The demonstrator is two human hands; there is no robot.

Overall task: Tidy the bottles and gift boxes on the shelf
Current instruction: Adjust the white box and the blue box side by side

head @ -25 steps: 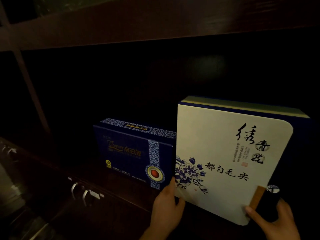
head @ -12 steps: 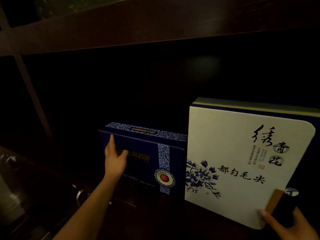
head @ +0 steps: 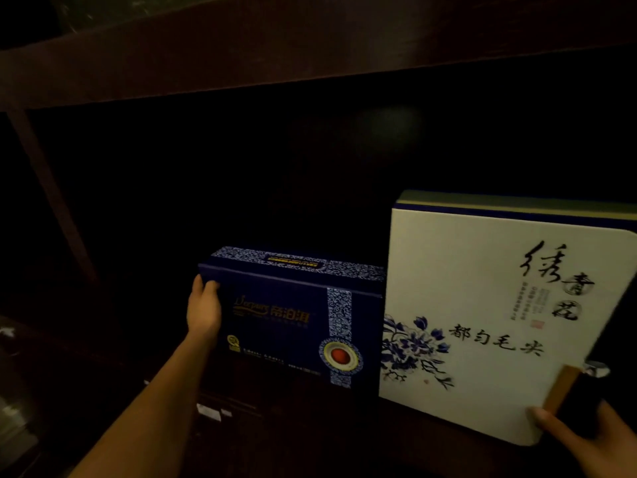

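Note:
A dark blue gift box (head: 286, 322) with gold lettering and a red medallion stands upright on the dark wooden shelf (head: 303, 439). My left hand (head: 204, 305) grips its upper left corner, thumb on the front face, fingers behind the edge. Touching the blue box on its right stands a large white gift box (head: 482, 315) with blue flowers and black calligraphy, tilted slightly. My right hand (head: 586, 439) holds the white box's lower right corner, thumb on the front face by a brown clasp; the other fingers are hidden.
The shelf bay is very dark, with open room to the left of the blue box. A shelf board (head: 310, 46) runs overhead and a slanted wooden post (head: 48, 188) stands at the left. Faint pale shapes (head: 210, 414) show below the shelf edge.
My left hand left the white box's lower left edge, reached left across the blue box and now grips its upper left corner. The right hand kept its hold.

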